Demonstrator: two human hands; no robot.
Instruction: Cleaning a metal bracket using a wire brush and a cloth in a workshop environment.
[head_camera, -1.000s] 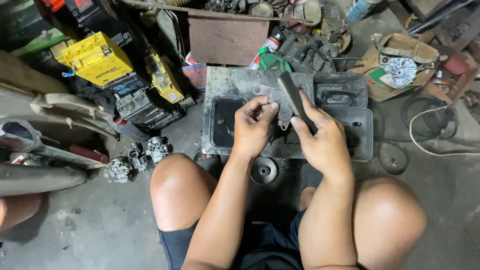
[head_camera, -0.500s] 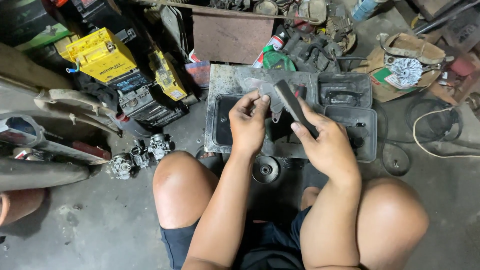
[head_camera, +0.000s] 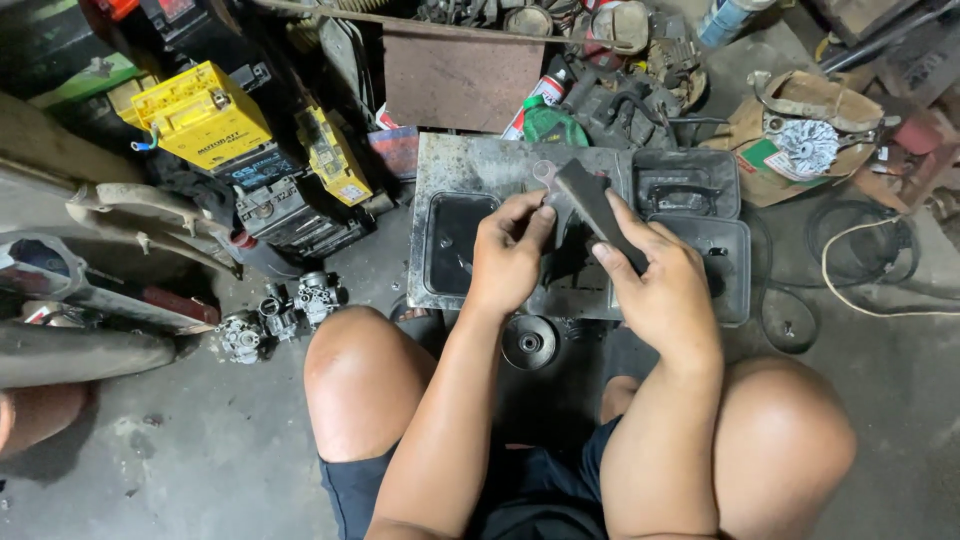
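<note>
My left hand (head_camera: 508, 250) grips a small grey metal part (head_camera: 546, 176) with a round lug at its top. My right hand (head_camera: 660, 285) holds a dark flat rectangular block (head_camera: 598, 210) laid slantwise against that part. Both hands hover over a grimy grey metal tray (head_camera: 480, 165) with a dark recessed pocket (head_camera: 452, 240) on the floor. My bare knees frame the lower view, and the part's lower half is hidden behind my fingers.
Black plastic trays (head_camera: 700, 215) lie right of the metal tray. Yellow batteries (head_camera: 200, 115) and black ones stand at left. Carburettors (head_camera: 280, 310) sit by my left knee, a small pulley (head_camera: 528, 342) between my knees. A green can (head_camera: 548, 125), a cable (head_camera: 880, 290) and a fan part (head_camera: 810, 145) lie behind.
The view has shifted slightly. My hands stay together over the tray, and the dark block has slid a little along the metal part.
</note>
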